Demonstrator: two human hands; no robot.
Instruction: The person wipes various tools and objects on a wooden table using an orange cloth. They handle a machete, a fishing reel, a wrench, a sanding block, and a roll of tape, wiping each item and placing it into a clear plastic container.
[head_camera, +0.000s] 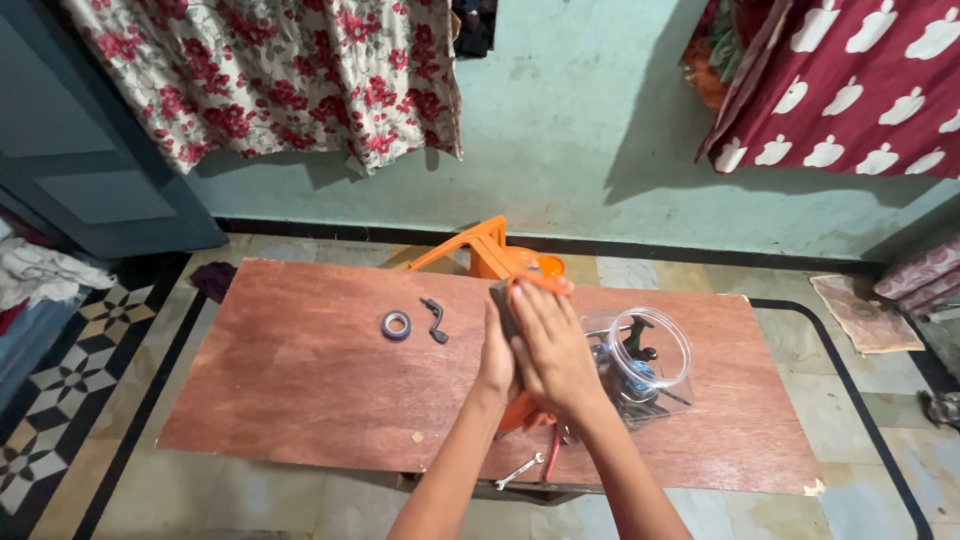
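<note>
Orange tool (525, 285) upright on board (300, 370), clasped between both hands; lower part (520, 412) showing below the wrists. Right hand (550, 345) curled over the tool's front and top, fingers closed around it. Left hand (497, 355) pressed flat against its left side, mostly hidden behind the right. Just right of the hands: clear jar (640, 360) lying on its side, mouth open, dark tools inside. Near the wrists, at the board's edge: small wrench (518, 471). Well left of the hands: tape roll (396, 325) and black crank handle (434, 320), side by side. Beyond the hands: orange chair (475, 250) against the wall.
</note>
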